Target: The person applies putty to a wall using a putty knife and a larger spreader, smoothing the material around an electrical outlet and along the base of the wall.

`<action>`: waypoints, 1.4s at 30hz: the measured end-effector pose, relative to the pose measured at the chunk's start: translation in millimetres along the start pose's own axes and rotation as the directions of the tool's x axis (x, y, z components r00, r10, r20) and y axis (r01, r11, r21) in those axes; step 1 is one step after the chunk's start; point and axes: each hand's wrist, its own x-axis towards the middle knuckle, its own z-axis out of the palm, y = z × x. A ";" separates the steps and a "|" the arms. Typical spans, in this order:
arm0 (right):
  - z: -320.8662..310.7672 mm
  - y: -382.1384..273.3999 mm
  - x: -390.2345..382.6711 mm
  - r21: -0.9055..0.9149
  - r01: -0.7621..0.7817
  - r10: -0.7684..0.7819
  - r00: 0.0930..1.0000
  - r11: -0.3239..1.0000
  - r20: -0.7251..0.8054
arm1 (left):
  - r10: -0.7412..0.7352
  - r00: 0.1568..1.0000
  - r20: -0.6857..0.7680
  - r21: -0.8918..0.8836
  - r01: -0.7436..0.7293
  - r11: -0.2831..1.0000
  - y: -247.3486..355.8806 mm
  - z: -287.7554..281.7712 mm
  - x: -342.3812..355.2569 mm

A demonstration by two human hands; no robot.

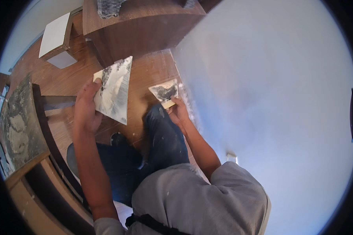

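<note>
Both occupied, well apart from each other: left hand point(88, 102) clamped on a large, cream-handled, trapezoid scraper point(115, 92), right hand point(178, 112) clamped on a smaller, cream-handled, trapezoid scraper point(165, 92). Large scraper farther out from the smooth, pale blue-grey wall point(270, 98); small scraper closer to the wall, apparently without contact. Whitish paste and dark streaks across the large blade; a dark grey patch amid pale residue on the small one.

By judgement, paste work under way rather than finished, probably between strokes, with material on both blades. Largely done, perhaps, on the broad face of the wall: even in look, with only cloudy shading. Possibly left: rough white smudges point(189, 105) along the foot of the wall. Too blurred to tell wet from dry.

At the far end of the wall, a brown wood-grain cabinet point(141, 37); across the floor from the wall, a dark, paste-smeared board point(23, 121) and a white-topped box point(55, 34).
</note>
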 end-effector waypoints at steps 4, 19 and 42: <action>-24.5 4.9 74.8 0.009 -0.053 0.053 0.997 0.999 -0.055 | -0.036 0.994 -0.098 -0.077 0.029 0.997 -1.9 1.8 18.3; -50.6 -6.9 272.3 0.336 0.149 -0.031 0.943 0.930 -0.333 | -0.171 0.964 -0.201 -0.001 0.174 0.985 -24.6 -21.1 28.1; -53.4 -44.2 246.9 0.438 0.233 -0.214 0.972 0.868 -0.095 | -0.136 0.975 -0.177 0.100 0.156 0.983 -24.6 -20.4 24.6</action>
